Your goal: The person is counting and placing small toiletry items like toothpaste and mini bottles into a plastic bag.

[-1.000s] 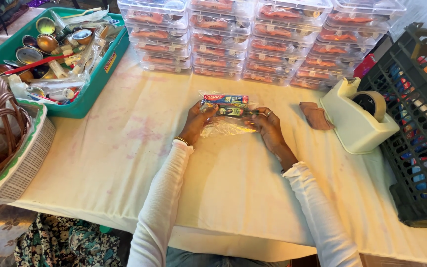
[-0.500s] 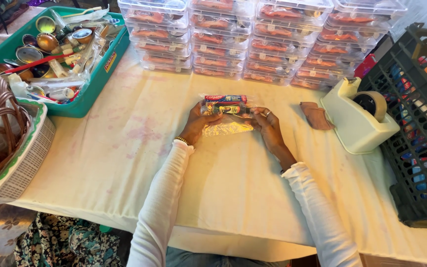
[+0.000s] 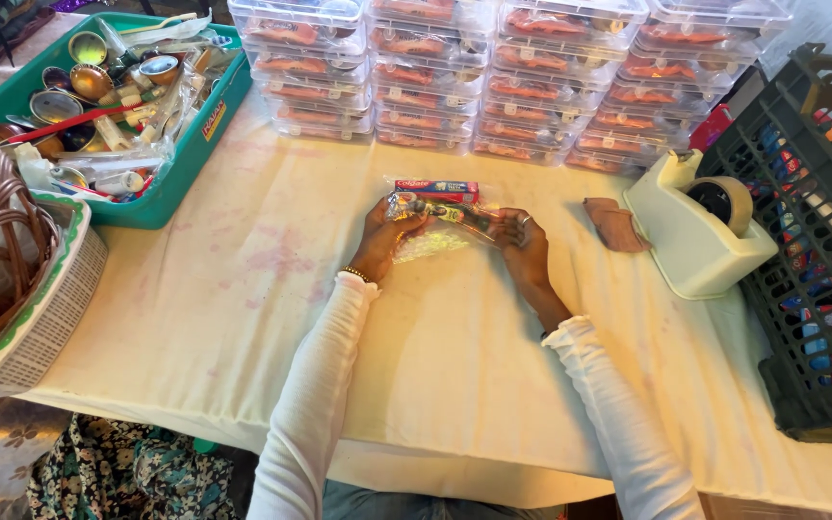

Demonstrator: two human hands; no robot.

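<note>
— Holding what, and where?
— Left hand (image 3: 384, 241) and right hand (image 3: 524, 248) each pinch one end of a clear plastic packet (image 3: 438, 220) of small coloured items, stretched level just above the cream tablecloth (image 3: 243, 289); fingers closed on it.
— Nearby?
— A red-and-blue toothpaste box (image 3: 437, 190) just behind; tape dispenser (image 3: 700, 226) at right, within reach

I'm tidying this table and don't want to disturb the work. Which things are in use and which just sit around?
In use:
left hand
right hand
clear plastic pouch, held by both
small toothpaste box, just behind it

Lying about:
tape dispenser
green tray of utensils
stacked clear boxes
wicker basket
dark crate
</note>
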